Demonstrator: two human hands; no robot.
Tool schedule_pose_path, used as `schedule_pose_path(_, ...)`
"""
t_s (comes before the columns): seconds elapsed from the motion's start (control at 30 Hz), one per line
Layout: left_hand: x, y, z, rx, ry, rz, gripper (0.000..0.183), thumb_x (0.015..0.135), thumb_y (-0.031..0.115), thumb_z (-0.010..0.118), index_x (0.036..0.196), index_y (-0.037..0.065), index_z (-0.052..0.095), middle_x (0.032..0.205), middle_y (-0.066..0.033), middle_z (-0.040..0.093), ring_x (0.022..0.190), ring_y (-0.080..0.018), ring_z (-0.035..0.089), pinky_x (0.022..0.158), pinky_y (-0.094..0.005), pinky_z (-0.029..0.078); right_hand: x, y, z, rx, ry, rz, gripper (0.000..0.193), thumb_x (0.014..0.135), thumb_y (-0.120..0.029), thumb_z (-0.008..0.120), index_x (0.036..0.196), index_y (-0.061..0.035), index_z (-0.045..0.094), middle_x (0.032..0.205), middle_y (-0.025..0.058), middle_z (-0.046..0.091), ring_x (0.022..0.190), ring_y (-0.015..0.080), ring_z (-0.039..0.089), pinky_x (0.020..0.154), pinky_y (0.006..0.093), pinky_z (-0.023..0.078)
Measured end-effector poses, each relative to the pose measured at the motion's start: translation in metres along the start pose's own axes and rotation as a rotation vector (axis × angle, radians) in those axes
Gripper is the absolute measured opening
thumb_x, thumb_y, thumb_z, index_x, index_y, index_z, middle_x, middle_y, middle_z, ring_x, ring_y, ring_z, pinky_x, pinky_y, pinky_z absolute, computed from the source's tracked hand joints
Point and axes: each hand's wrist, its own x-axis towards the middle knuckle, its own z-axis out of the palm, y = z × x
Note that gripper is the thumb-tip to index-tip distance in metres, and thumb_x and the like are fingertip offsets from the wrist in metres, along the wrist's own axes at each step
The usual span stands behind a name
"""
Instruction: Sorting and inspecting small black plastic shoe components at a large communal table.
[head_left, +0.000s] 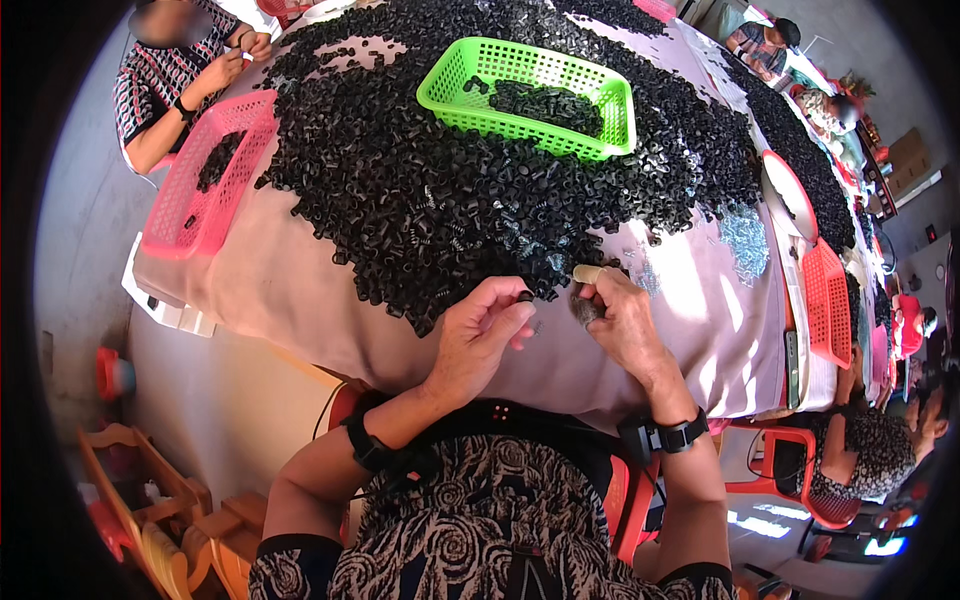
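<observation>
My left hand [474,340] is closed, with a small black plastic piece [525,296] pinched between thumb and fingertips. Close beside it, my right hand [628,325] is also closed, curled round a dark greyish lump [587,306] whose kind I cannot make out. A tan wrap covers one fingertip of that hand. Both hands are above the near edge of a wide heap of small black ring-like pieces [430,220] on a pale pink cloth [300,290]. A pile of tiny shiny silvery pieces [744,245] lies to the right, with more scattered among the black ones.
A green plastic basket [527,140] with black pieces stands on the heap. Pink basket [215,215] at left, white bowl [785,200] and red basket [826,305] at right. A person [165,90] sits far left; others sit along the right. Wooden chairs [160,500] stand lower left.
</observation>
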Motion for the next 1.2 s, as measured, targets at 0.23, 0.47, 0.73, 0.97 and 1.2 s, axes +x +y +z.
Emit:
schedule_pose_path(0.23,-0.001,-0.002,0.001,0.008,-0.022,0.011,0.014,0.092,0.006,0.053,0.105,0.0,0.056,0.087,-0.0019,0.057,0.073,-0.0075,0.055,0.063,-0.0227,0.047,0.0,-0.006,-0.007,-0.023,-0.055,-0.044,0.053,0.058,0.017,0.056,0.107,-0.0015,0.054,0.078,0.012,0.054,0.075,0.0294,0.056,0.068,0.0373,0.048)
schedule_pose_path(0.47,0.0,0.0,0.001,-0.014,0.009,0.029,0.015,0.092,0.006,0.053,0.106,0.0,0.056,0.088,-0.0031,0.058,0.074,-0.0078,0.055,0.063,-0.023,0.048,-0.004,-0.004,-0.003,0.068,-0.017,0.102,0.052,0.062,0.017,0.055,0.109,-0.0058,0.056,0.08,0.0076,0.057,0.069,0.0201,0.056,0.06,0.0307,0.047)
schedule_pose_path(0.73,0.003,0.002,-0.002,-0.007,0.018,0.042,0.017,0.092,0.006,0.053,0.108,0.0,0.055,0.088,-0.004,0.059,0.074,-0.0085,0.056,0.063,-0.0239,0.048,-0.008,-0.006,0.003,0.228,0.146,0.047,0.039,0.071,0.015,0.058,0.104,-0.0055,0.06,0.086,0.0062,0.063,0.075,0.0126,0.06,0.064,0.0247,0.049)
schedule_pose_path(0.97,0.003,-0.003,-0.005,-0.022,0.016,0.054,0.017,0.092,0.005,0.053,0.109,0.001,0.055,0.089,-0.0036,0.059,0.075,-0.0082,0.056,0.063,-0.0236,0.048,-0.014,-0.031,0.013,0.151,-0.041,-0.041,0.041,0.063,0.013,0.06,0.099,-0.0046,0.06,0.084,0.0118,0.06,0.08,0.0311,0.057,0.071,0.0365,0.047)
schedule_pose_path(1.2,0.004,-0.004,-0.006,-0.025,-0.002,0.059,0.017,0.092,0.006,0.054,0.108,0.0,0.055,0.089,-0.003,0.059,0.075,-0.0078,0.056,0.063,-0.0232,0.048,-0.014,-0.028,0.021,0.043,-0.065,-0.141,0.049,0.057,0.014,0.063,0.102,-0.0052,0.058,0.082,0.0113,0.056,0.08,0.0316,0.055,0.07,0.0395,0.046)
